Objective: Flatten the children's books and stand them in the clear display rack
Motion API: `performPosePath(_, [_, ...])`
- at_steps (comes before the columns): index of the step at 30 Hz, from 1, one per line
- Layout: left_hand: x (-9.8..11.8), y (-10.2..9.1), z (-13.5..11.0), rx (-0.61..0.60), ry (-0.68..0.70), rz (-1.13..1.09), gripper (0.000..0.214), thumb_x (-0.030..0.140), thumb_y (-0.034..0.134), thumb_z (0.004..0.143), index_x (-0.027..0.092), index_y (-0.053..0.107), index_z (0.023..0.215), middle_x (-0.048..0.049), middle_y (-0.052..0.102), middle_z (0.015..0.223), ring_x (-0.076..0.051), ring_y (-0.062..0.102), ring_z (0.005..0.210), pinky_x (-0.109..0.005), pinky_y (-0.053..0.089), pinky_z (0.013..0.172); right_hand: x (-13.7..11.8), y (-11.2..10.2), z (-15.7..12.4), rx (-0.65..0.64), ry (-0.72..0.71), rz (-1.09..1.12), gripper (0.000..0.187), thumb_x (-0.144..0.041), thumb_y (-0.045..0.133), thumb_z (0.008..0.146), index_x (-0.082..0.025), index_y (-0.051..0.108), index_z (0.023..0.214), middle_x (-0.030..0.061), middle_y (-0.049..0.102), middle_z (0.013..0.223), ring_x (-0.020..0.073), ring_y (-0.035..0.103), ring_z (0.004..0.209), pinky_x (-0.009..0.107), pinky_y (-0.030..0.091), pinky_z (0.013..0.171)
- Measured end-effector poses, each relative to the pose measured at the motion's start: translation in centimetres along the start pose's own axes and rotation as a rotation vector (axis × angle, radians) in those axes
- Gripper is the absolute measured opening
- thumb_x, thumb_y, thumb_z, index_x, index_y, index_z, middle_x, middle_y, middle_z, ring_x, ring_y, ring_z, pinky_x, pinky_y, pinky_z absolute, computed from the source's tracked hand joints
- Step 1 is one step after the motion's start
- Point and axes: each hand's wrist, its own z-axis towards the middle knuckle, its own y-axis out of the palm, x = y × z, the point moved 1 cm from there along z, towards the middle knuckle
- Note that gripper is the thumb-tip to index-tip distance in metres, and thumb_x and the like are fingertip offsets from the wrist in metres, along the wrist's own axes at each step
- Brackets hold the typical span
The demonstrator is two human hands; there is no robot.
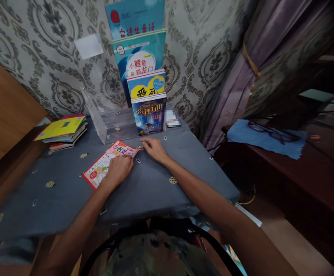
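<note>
A small book with a red border and a cartoon cover lies flat and slanted on the table. My left hand rests over its near right edge, fingers curled down against it; the fingertips are hidden. Just beyond the book's upper right corner is my right hand, its index finger stretched to the left and its other fingers loosely bent. Nothing shows in that hand, and whether it touches the corner I cannot tell. Behind both hands, a clear plastic rack holds a dark blue book at the front.
Behind the blue book stand a yellow book and taller teal books. A book stack sits at the left of the grey tablecloth. Glasses lie on a blue cloth on the right-hand table.
</note>
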Motion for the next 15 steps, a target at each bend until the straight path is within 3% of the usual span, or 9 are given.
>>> performPosePath(7, [-0.1,-1.07,0.03,-0.03,-0.04,-0.05,0.043,0.028,0.031,0.102,0.014,0.072,0.102,-0.0155,0.075,0.106,-0.03,0.071,0.099,-0.036,0.05,0.081,-0.34,-0.31,-0.16,0.053,-0.027,0.106,0.029,-0.019,0.051,0.094,-0.018,0.07,0.116,0.0046,0.078,0.084,0.0184,0.07,0.078,0.028,0.05,0.072])
performPosePath(15, [-0.24,-0.89,0.12,-0.027,-0.022,-0.054,0.042,0.025,0.031,0.101,0.013,0.071,0.101,-0.0166,0.075,0.105,-0.031,0.071,0.098,-0.038,0.049,0.08,-0.65,-0.3,-0.4,0.062,-0.07,0.181,0.029,-0.02,0.05,0.094,-0.017,0.069,0.115,0.0042,0.077,0.083,0.0175,0.07,0.078,0.028,0.05,0.074])
